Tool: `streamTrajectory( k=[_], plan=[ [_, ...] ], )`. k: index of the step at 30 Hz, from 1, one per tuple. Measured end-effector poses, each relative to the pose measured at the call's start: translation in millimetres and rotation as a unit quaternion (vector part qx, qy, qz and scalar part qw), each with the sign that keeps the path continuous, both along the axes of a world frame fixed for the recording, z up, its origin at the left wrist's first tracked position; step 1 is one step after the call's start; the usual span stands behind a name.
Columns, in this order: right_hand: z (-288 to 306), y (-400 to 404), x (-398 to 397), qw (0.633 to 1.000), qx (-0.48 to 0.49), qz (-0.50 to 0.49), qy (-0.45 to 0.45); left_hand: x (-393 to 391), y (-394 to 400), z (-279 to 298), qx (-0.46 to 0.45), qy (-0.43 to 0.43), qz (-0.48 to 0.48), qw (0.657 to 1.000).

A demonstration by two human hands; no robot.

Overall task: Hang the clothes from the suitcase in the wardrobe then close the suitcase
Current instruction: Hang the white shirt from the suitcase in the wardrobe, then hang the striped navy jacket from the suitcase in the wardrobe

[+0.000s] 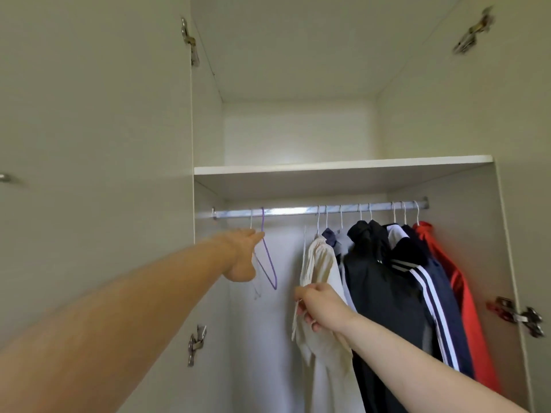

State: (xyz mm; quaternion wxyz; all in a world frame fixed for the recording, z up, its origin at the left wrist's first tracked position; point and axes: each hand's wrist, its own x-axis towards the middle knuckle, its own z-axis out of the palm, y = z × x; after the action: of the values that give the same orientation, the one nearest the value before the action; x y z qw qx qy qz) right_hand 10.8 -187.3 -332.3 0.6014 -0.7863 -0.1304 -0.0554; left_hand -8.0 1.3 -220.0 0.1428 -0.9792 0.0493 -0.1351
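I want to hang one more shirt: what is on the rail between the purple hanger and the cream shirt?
The head view shows bare rail there. Lower down, a white hanger dangles beside the cream shirt, right of the purple hanger.

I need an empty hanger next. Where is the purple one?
The purple hanger hangs at the rail's left end, beside the left hand, left of the cream shirt.

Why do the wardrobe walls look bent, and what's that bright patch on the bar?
Head view: the wide-angle lens bows the wardrobe door; light glares off the metal rail; the upper right hinge is smeared by motion blur.
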Motion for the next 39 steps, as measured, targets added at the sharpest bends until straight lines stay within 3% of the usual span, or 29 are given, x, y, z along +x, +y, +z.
streamTrajectory(
  k=[7, 13, 21, 26, 30, 35, 38, 39],
  plan=[
    [-16, -36, -98, 0.995, -0.100, 0.026, 0.009, -83, -17, -68, 0.003, 0.063, -0.046, 0.997],
    [-33, -57, -174, 0.986, -0.135, 0.058, 0.083, -171, -33, -93, -0.011, 0.082, -0.106, 0.991],
    [-72, -69, -272, 0.924, -0.297, 0.152, 0.187, -297, -25, -190, -0.105, 0.083, -0.192, 0.972],
    [-106, -69, -310, 0.871, -0.380, 0.238, 0.203, -361, 13, -269, -0.156, 0.102, -0.141, 0.972],
    [-123, -55, -325, 0.803, -0.451, 0.334, 0.201, -409, 50, -330, -0.201, 0.163, -0.029, 0.966],
    [-137, -23, -329, 0.729, -0.481, 0.447, 0.194, -458, 83, -369, -0.283, 0.173, 0.099, 0.938],
    [-148, -7, -329, 0.732, -0.440, 0.483, 0.193, -471, 90, -371, -0.315, 0.179, 0.136, 0.922],
    [-157, 29, -329, 0.701, -0.455, 0.522, 0.170, -498, 105, -377, -0.355, 0.164, 0.194, 0.900]
  ],
)
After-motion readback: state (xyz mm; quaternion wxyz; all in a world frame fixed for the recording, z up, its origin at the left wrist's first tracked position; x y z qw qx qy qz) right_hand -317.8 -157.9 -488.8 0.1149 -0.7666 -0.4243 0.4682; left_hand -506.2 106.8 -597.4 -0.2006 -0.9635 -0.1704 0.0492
